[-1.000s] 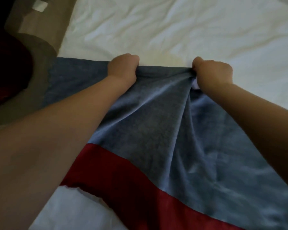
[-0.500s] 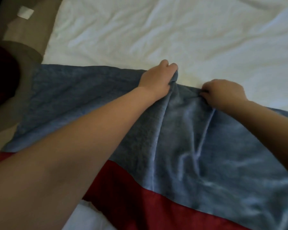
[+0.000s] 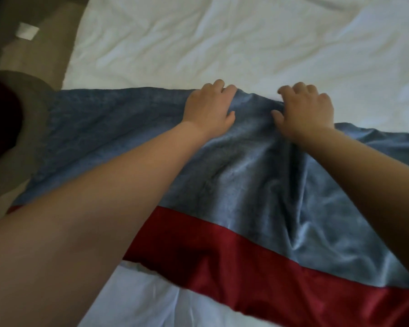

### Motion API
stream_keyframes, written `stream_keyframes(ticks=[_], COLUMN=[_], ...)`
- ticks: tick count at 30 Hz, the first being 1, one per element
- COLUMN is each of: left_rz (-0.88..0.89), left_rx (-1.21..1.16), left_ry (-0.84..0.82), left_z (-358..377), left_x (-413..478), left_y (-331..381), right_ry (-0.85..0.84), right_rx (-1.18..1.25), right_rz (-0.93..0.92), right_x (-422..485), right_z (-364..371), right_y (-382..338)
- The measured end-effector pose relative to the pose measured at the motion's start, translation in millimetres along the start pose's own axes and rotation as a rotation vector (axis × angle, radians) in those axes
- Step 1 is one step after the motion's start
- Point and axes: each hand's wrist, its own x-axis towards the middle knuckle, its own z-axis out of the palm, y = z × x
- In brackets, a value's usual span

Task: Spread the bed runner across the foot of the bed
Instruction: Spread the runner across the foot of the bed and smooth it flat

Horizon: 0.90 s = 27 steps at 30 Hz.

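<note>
Under both hands lay the bed runner [image 3: 246, 185] — blue with a red band — across the white bed [image 3: 222, 43]; the left hand [image 3: 209, 107] and right hand [image 3: 305, 109], near each other, gripped its bunched far edge.

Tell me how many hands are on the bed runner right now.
2. The left hand grips the bed runner at its far edge, near the middle; the right hand grips the same edge just beside it, with fabric bunched between them.
</note>
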Motion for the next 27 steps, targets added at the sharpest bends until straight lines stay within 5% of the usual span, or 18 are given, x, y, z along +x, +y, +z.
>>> stream_keyframes(ticks=[18, 23, 27], left_rz=[-0.051, 0.031, 0.0], left_rx=[0.114, 0.144, 0.157], left_ry=[0.027, -0.188, -0.181], left_z=[-3, 28, 41], left_x=[-261, -341, -352], left_y=[-70, -72, -71], right_ry=[-0.04, -0.212, -0.18], right_rx=[0.174, 0.138, 0.048], right_rz=[-0.231, -0.366, -0.405], right_x=[-174, -242, -259], right_z=[13, 45, 55], right_y=[-238, -276, -267])
